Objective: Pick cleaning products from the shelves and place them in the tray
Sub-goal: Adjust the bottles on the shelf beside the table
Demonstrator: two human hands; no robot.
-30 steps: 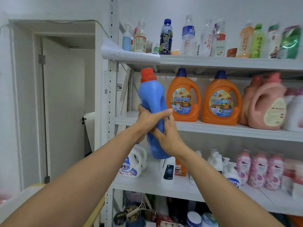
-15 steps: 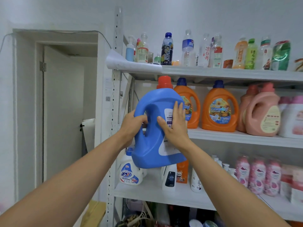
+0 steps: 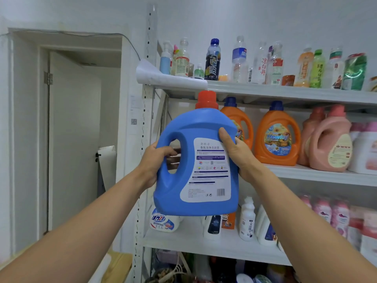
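Before two orange jugs (image 3: 277,139) (image 3: 241,121), two hands (image 3: 154,163) (image 3: 239,155) grip one blue jug (image 3: 181,193).

Jug (image 3: 195,164) before the shelves (image 3: 285,92) — door (image 3: 73,139) off to their left

Right in front of you, the top shelf (image 3: 285,92) carries a row of drink bottles (image 3: 213,60), with a white sheet (image 3: 163,77) draped over its left end. On the middle shelf (image 3: 318,175) you've got orange detergent jugs (image 3: 276,137), with pink jugs (image 3: 330,144) to their right. The lower shelf (image 3: 183,240) has white bottles (image 3: 247,220), and pink bottles (image 3: 324,213) further right.
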